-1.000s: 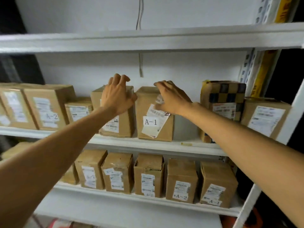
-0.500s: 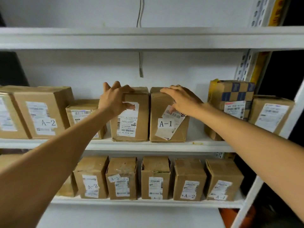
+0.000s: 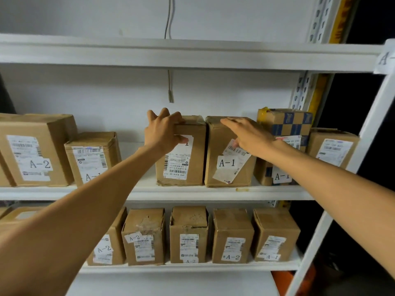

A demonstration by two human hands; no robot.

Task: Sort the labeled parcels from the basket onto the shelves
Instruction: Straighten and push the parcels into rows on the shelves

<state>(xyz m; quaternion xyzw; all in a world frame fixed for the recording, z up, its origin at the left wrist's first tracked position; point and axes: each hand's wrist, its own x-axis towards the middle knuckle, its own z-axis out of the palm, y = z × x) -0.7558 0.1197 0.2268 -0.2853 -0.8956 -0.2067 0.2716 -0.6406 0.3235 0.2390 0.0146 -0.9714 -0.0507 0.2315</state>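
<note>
Two brown cardboard parcels stand side by side, touching, on the middle shelf (image 3: 192,192). My left hand (image 3: 164,131) grips the top left corner of the left parcel (image 3: 183,165), fingers over its top and thumb on its white label. My right hand (image 3: 248,135) rests with straight fingers on the upper front and top edge of the right parcel (image 3: 220,144), which carries an A-1 label (image 3: 227,162).
A large A-2 box (image 3: 36,148) and a smaller parcel (image 3: 92,157) stand further left on this shelf. A blue and yellow checkered box (image 3: 284,124) and another parcel (image 3: 333,146) stand to the right. Several labeled parcels fill the lower shelf (image 3: 192,269). White upright (image 3: 342,189) at right.
The two parcels have turned from angled to square with the shelf front. My right hand's fingers have straightened over the A-1 parcel. My left hand keeps its grip.
</note>
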